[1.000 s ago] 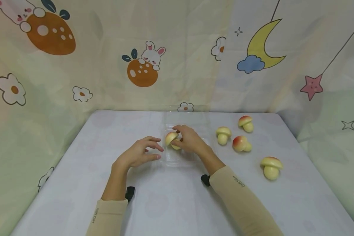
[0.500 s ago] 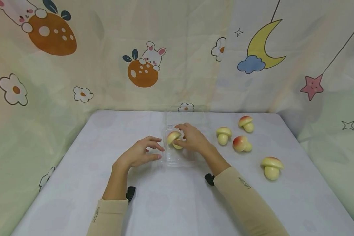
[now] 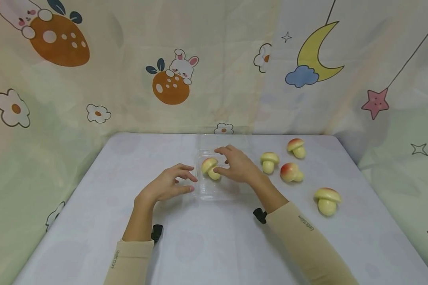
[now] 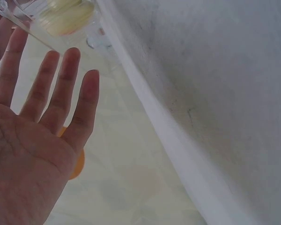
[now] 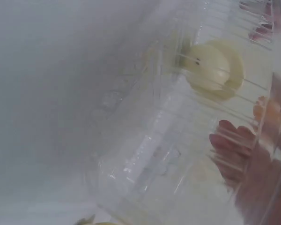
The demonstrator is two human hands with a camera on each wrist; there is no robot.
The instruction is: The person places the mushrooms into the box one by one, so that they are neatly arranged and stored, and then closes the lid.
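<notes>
A toy mushroom (image 3: pixel 209 164) with a pale yellow stem and a reddish-tinged cap lies in the left part of a clear plastic box (image 3: pixel 228 193). My right hand (image 3: pixel 237 165) hovers over the box just right of this mushroom, fingers and thumb spread apart. Its thumb tip overlaps the stem in the head view; whether they touch I cannot tell. Through the clear plastic, the right wrist view shows the mushroom (image 5: pixel 210 70) apart from the fingertips (image 5: pixel 229 140). My left hand (image 3: pixel 169 184) is beside the box's left edge, fingers extended and holding nothing.
Several more toy mushrooms lie right of the box: one nearby (image 3: pixel 269 162), one at the back (image 3: pixel 296 148), one on its side (image 3: pixel 291 172) and one nearer the front (image 3: pixel 327 201). A printed curtain (image 3: pixel 128 71) hangs behind the white table (image 3: pixel 199 245).
My right hand has let go of the mushroom in the box and drawn back slightly to the right, its fingers spreading. The left hand stays in place.
</notes>
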